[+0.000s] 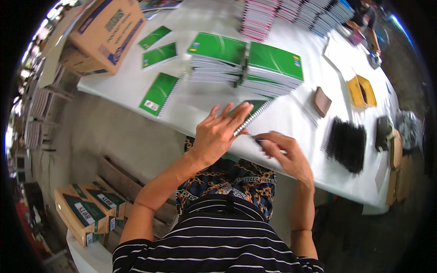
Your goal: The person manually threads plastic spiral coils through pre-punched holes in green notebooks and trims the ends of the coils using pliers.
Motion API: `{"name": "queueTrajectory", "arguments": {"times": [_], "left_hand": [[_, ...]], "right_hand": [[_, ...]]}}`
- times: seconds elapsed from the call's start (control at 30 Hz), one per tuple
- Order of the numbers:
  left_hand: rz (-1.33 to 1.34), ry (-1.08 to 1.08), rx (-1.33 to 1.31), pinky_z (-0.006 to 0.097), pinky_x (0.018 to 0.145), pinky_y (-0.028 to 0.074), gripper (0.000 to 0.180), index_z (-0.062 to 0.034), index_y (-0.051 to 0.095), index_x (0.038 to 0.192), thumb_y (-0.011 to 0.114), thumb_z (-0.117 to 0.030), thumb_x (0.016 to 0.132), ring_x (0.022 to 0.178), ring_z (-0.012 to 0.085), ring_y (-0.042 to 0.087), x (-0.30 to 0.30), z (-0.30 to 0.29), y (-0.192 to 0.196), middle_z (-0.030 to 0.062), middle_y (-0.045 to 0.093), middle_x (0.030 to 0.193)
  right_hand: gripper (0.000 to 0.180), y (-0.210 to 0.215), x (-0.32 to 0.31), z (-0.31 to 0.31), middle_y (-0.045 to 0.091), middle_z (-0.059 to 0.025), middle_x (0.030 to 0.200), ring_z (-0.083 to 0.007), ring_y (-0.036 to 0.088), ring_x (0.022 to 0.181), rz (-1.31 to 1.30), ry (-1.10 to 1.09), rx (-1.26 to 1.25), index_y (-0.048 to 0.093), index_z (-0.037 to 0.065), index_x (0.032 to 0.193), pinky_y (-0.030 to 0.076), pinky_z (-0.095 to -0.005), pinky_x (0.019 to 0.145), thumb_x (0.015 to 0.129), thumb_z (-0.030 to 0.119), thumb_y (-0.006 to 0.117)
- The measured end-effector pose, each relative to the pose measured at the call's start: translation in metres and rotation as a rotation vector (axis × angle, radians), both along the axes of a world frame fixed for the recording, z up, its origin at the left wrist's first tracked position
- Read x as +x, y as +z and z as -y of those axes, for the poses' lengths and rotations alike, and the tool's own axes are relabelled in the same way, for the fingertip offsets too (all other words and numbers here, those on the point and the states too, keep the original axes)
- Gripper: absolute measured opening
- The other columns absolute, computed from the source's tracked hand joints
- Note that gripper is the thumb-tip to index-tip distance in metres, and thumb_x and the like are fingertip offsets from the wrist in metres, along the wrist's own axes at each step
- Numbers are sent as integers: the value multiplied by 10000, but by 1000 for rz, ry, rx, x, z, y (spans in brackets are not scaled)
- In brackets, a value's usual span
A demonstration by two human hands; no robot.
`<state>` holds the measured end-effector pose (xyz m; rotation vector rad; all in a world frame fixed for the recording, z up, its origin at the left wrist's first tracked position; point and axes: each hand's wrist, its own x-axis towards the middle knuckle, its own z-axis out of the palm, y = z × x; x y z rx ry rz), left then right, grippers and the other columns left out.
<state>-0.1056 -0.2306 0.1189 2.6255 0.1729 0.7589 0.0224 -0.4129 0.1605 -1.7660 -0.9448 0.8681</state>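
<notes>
A green spiral-bound notebook (249, 112) lies at the table's near edge, its silver wire spine slanting toward me. My left hand (218, 132) rests over it, fingers stretched out and nearly flat, covering much of the cover. Just right of the spine's near end, my right hand (287, 152) is closed around a small tool with a dark blue handle (259, 142). The tool's thin tip points at that end of the wire; blur hides its exact kind and whether it touches. Beyond my hands stand two stacks of green notebooks (275, 60), (217, 48) side by side.
Another green notebook (159, 94) lies to the left, before a large cardboard box (98, 38). On the right are a brown block (322, 102), a pile of black spiral coils (347, 144) and a yellow tray (369, 101). Tall notebook stacks (258, 20) and another person (366, 22) are farther back.
</notes>
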Motion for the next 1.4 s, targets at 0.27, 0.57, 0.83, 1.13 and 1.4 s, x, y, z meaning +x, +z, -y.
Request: {"name": "queueTrajectory", "arguments": {"times": [0.27,0.57,0.83,1.13,1.4], "left_hand": [[88,-636,-805,466,1204,209,598,-18,513,1396,661,-308,895,1416,297,385,-65,-94,4,122,545,1421],[197,58,-1024,401,1189,212,575,-51,497,1425,569,-411,982,1439,239,333,-75,-204,6,120,473,1486],[-457,222,-290,604,1156,163,469,-272,518,1429,585,-217,968,1470,452,186,-87,-257,-65,53,286,1608],[-263,382,155,613,1149,208,737,-241,403,1499,725,-306,839,1478,413,183,-42,-189,-11,26,259,1616],[-85,58,420,520,1170,287,739,-248,421,1483,731,-325,816,1443,307,312,77,-139,26,-18,401,1537]], "right_hand": [[695,-30,13,-30,501,-149,1425,-291,498,1283,504,-52,190,536,93,1368,426,-436,1049,734,147,817],[288,-44,-81,-195,654,-137,1235,-301,618,1120,876,-111,567,680,72,1165,489,-427,978,881,83,639],[256,-80,-100,-168,623,-136,1250,-279,553,1199,942,218,399,695,69,1015,344,-545,1076,848,262,696],[307,-85,24,-6,593,-130,1295,-332,543,1172,1052,-343,-6,676,84,1144,431,-449,1001,840,58,709],[321,-86,52,12,552,-150,1311,-363,516,1183,1039,-287,-29,652,78,1178,437,-469,981,860,53,692]]}}
